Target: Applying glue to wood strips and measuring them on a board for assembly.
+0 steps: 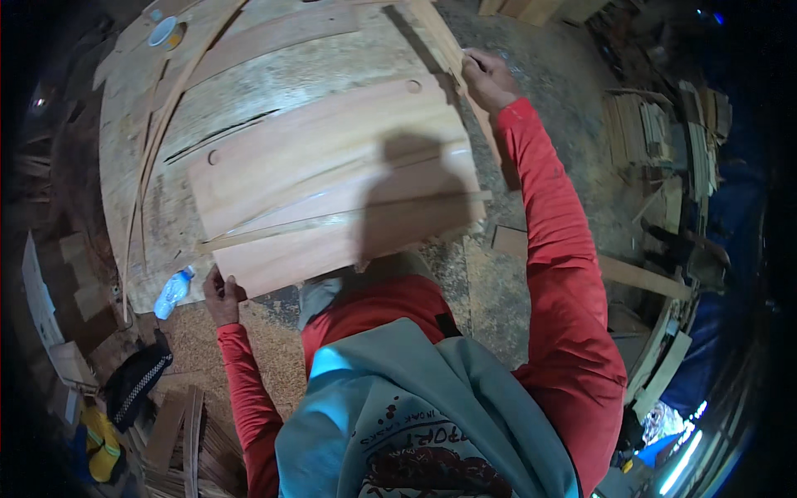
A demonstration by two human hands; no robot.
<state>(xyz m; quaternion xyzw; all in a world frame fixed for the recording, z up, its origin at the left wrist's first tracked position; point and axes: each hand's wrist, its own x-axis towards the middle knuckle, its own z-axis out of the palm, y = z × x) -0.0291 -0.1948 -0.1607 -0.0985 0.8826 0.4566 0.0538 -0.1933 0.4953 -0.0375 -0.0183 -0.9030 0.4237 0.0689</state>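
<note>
A pale wooden panel [290,158] with a round mark near each of its two far corners lies on the worktable, partly in my shadow. Across its near part runs a thin wooden strip [332,222]. My left hand [221,300] is at the panel's near left corner, its fingers curled against the edge. Beyond the panel's far right corner, my right hand [491,80] is closed around a long, narrow wooden slat [438,31]. The slat runs slantwise along the table's right side; my fingertips are partly hidden.
A clear plastic bottle [173,293] lies by the table's left near edge. A white and yellow cup [166,33] stands at the far left, near long thin strips [172,104]. Wood offcuts [643,129] are stacked at right; sawdust covers the floor [274,340].
</note>
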